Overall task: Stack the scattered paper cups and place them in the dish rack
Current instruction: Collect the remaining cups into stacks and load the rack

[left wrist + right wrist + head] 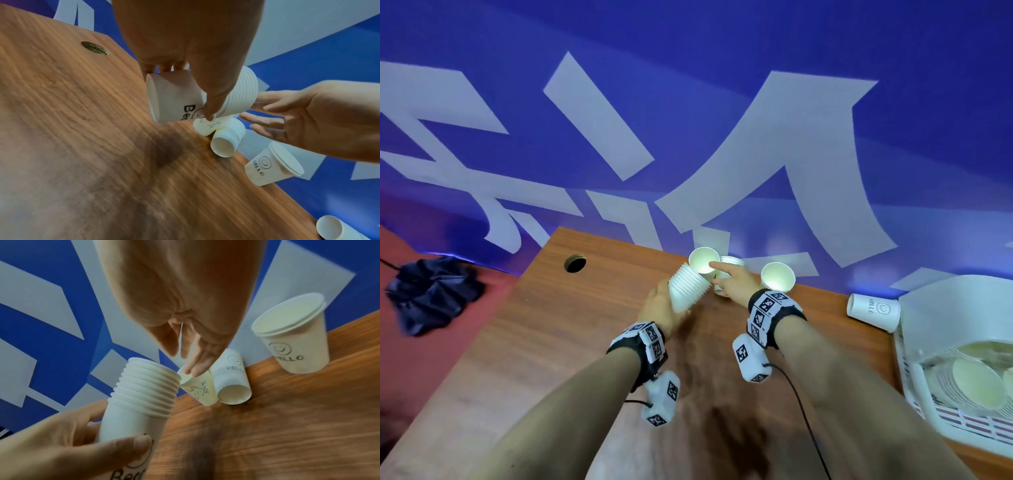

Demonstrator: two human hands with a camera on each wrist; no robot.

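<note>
My left hand grips a tall stack of white paper cups, tilted with its mouth up and away from me. My right hand reaches past the stack with straight fingers, and its fingertips touch the rim of a tilted "Hi" cup. A "HELLO" cup lies on its side right beside that one. Nested "HELLO" cups stand upright further right. One more cup lies by the white dish rack.
The dish rack at the table's right end holds stacked cups. The loose cups sit along the far edge of the wooden table, against a blue wall. A cable hole is at the far left corner. A dark bag lies on the floor.
</note>
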